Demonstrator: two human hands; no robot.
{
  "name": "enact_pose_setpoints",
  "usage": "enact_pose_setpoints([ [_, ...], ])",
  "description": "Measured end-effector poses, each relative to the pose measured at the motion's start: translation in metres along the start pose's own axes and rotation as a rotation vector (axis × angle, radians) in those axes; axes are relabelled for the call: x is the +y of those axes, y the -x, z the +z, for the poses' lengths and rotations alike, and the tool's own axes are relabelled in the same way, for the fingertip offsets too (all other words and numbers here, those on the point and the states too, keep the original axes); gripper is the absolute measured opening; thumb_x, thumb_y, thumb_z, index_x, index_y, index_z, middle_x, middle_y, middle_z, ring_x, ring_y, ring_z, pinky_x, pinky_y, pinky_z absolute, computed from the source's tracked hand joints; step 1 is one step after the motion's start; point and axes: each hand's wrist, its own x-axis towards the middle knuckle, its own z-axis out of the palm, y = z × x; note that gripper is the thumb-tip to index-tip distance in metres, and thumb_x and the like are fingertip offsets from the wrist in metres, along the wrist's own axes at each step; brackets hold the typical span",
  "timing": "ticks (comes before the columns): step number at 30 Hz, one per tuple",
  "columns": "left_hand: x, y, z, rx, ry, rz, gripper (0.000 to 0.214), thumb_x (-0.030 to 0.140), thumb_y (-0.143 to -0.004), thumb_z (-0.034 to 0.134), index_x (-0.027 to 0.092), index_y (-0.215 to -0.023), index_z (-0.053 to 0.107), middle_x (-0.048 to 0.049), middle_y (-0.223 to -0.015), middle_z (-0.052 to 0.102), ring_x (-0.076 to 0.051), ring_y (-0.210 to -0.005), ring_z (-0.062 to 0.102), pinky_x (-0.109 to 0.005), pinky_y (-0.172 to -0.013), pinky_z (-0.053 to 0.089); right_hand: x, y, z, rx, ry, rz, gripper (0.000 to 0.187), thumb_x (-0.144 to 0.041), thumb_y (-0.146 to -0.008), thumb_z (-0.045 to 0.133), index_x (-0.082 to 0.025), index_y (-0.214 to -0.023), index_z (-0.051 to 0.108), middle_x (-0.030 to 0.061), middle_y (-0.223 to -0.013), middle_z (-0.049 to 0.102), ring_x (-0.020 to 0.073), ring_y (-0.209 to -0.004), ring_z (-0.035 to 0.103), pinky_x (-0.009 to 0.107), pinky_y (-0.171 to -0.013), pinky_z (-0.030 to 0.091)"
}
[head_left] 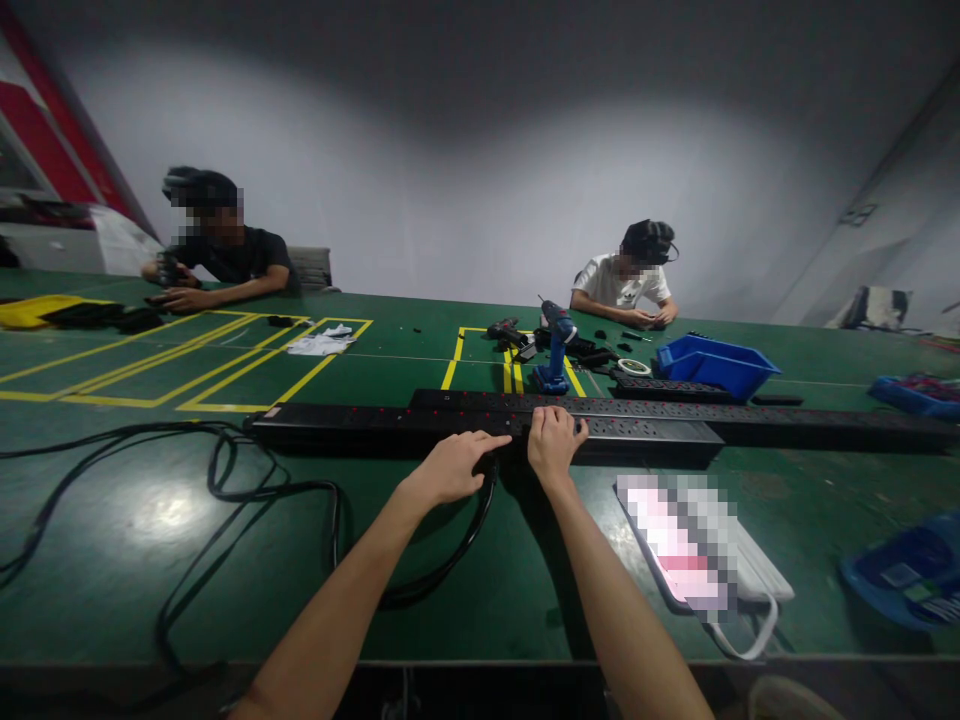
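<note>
A long black power strip (pixel 360 422) with red dots lies across the green table (pixel 135 520) in front of me. My left hand (pixel 452 466) rests at its near edge, fingers curled and the index finger stretched along the strip. My right hand (pixel 553 442) is on top of the strip, fingers bent over its far side. A second black strip (pixel 825 422) lies just behind and runs off to the right. A thick black cable (pixel 300 492) loops from under my left hand across the table to the left.
A blue cordless drill (pixel 556 345) stands behind the strips with small black parts and a tape roll (pixel 634 366). A blue bin (pixel 714 364) sits at the right. A white pad (pixel 705 545) lies near my right arm. Two people sit at the far side.
</note>
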Motion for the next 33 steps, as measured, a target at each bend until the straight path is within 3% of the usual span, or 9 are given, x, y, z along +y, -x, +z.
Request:
enact_pose_setpoints([
  [5, -0.003, -0.001, 0.008, -0.013, -0.038, -0.002, 0.054, 0.016, -0.078, 0.066, 0.038, -0.127, 0.064, -0.0040, -0.118, 0.066, -0.025, -0.104, 0.065, -0.038, -0.094, 0.049, 0.000, 0.000, 0.000, -0.002, 0.001, -0.001, 0.051, -0.038, -0.103, 0.023, -0.018, -0.102, 0.070, 0.0137, -0.115, 0.065, 0.0258, -0.109, 0.052, 0.050, -0.108, 0.014],
  [10, -0.004, -0.001, 0.001, -0.005, -0.032, -0.007, 0.040, 0.016, -0.082, 0.058, 0.033, -0.116, 0.071, -0.0041, -0.115, 0.066, -0.023, -0.098, 0.066, -0.037, -0.092, 0.050, 0.000, 0.001, 0.000, 0.010, 0.003, -0.004, 0.051, -0.038, -0.103, 0.023, -0.019, -0.102, 0.070, 0.0131, -0.114, 0.066, 0.0257, -0.109, 0.053, 0.050, -0.108, 0.015],
  [14, -0.014, -0.001, -0.011, 0.210, 0.099, -0.076, 0.038, 0.018, -0.085, 0.056, 0.030, -0.120, 0.066, -0.0028, -0.118, 0.067, -0.021, -0.107, 0.062, -0.035, -0.096, 0.048, 0.001, 0.001, 0.000, 0.011, -0.014, -0.004, 0.050, -0.038, -0.103, 0.024, -0.019, -0.101, 0.070, 0.0122, -0.114, 0.066, 0.0253, -0.109, 0.053, 0.049, -0.108, 0.015],
  [17, -0.029, -0.002, -0.014, 0.393, 0.124, -0.227, 0.033, 0.032, -0.090, 0.057, 0.029, -0.122, 0.064, -0.0048, -0.112, 0.068, -0.022, -0.101, 0.063, -0.038, -0.093, 0.049, 0.001, 0.000, 0.001, 0.009, -0.015, 0.001, 0.049, -0.038, -0.103, 0.025, -0.018, -0.101, 0.070, 0.0123, -0.114, 0.066, 0.0250, -0.108, 0.053, 0.048, -0.108, 0.015],
  [19, -0.039, -0.002, -0.012, 0.451, 0.104, -0.300, 0.033, 0.038, -0.090, 0.058, 0.028, -0.122, 0.064, -0.0057, -0.105, 0.069, -0.023, -0.097, 0.063, -0.039, -0.092, 0.049, 0.001, 0.000, 0.000, 0.009, -0.016, 0.000, 0.050, -0.037, -0.103, 0.024, -0.018, -0.102, 0.070, 0.0126, -0.114, 0.066, 0.0251, -0.108, 0.053, 0.048, -0.108, 0.015],
  [24, -0.055, -0.003, -0.003, 0.469, 0.119, -0.364, 0.034, 0.040, -0.091, 0.057, 0.027, -0.122, 0.064, -0.0063, -0.106, 0.068, -0.023, -0.100, 0.063, -0.040, -0.095, 0.047, 0.000, 0.000, -0.001, 0.007, -0.022, 0.002, 0.051, -0.037, -0.103, 0.022, -0.018, -0.101, 0.070, 0.0132, -0.113, 0.066, 0.0255, -0.108, 0.053, 0.048, -0.107, 0.016],
  [33, -0.061, -0.007, 0.006, 0.496, 0.151, -0.374, 0.036, 0.045, -0.091, 0.058, 0.027, -0.122, 0.064, -0.0068, -0.106, 0.069, -0.024, -0.103, 0.064, -0.040, -0.095, 0.047, 0.000, 0.000, -0.002, 0.001, -0.010, -0.001, 0.051, -0.037, -0.103, 0.022, -0.019, -0.103, 0.070, 0.0127, -0.114, 0.066, 0.0253, -0.107, 0.052, 0.047, -0.107, 0.016],
])
